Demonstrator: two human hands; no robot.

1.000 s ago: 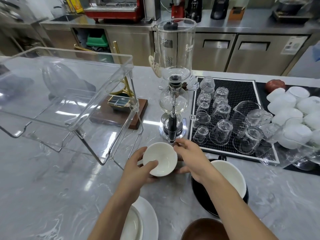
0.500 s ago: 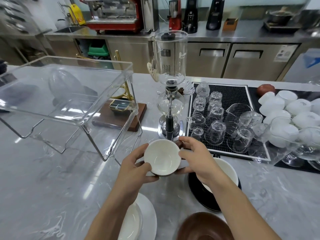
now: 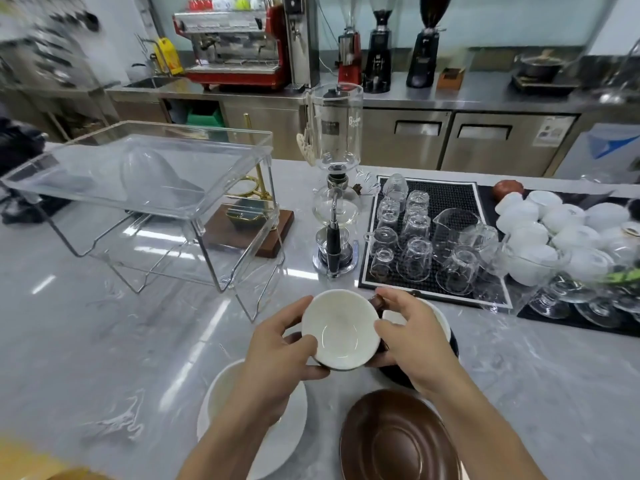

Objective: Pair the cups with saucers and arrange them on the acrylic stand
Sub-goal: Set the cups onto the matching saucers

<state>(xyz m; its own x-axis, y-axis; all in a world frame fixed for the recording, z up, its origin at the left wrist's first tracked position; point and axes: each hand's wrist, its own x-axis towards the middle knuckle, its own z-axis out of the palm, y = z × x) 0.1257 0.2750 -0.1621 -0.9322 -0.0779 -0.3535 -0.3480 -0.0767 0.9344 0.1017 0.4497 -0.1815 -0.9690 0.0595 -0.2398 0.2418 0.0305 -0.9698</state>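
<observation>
Both my hands, left (image 3: pixel 277 344) and right (image 3: pixel 412 336), grip the cup (image 3: pixel 341 329), fingers (image 3: pixel 391 329) clamping its rim. Glazed ceramic: likely slippery, breakable. Hold by the sides.

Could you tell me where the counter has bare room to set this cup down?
Bare marble lies left of the hands, between the acrylic stand and the white saucer. The stand's top shelf looks empty. It is crowded right of the cup: black saucer, brown saucer, glassware mat.
</observation>
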